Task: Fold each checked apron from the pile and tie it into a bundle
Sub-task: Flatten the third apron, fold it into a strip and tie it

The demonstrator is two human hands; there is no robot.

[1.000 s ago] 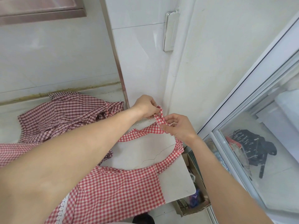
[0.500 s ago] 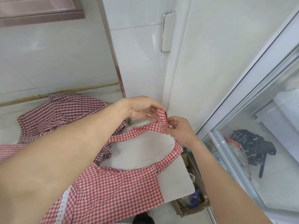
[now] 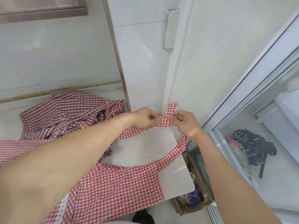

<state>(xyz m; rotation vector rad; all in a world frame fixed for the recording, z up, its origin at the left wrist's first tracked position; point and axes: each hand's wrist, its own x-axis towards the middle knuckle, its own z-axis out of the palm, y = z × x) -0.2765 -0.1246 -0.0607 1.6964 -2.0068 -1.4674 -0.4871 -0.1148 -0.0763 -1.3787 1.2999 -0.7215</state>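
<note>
Right now your left hand (image 3: 144, 118) and right hand (image 3: 184, 122) meet at the counter's (image 3: 161, 147) far edge, thumbs and fingers of each pinching the red checked apron's (image 3: 116, 186) neck strap (image 3: 163, 122), one end poking up toward 12 o'clock. Its bib lies at 6 o'clock. At 9 o'clock sits the darker apron pile (image 3: 64, 113).

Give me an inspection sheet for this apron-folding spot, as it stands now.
Surface: white counter, cracked near its edge.
Job's things: red checked apron lies flat; its neck strap is being tied. Darker checked aprons heaped behind.
Clutter: cardboard box of odds below the counter.
Grippers: left hand and right hand both pinch the strap.
Cables: nothing seen.
Surroundings: tiled wall, metal handle, glass door.
</note>
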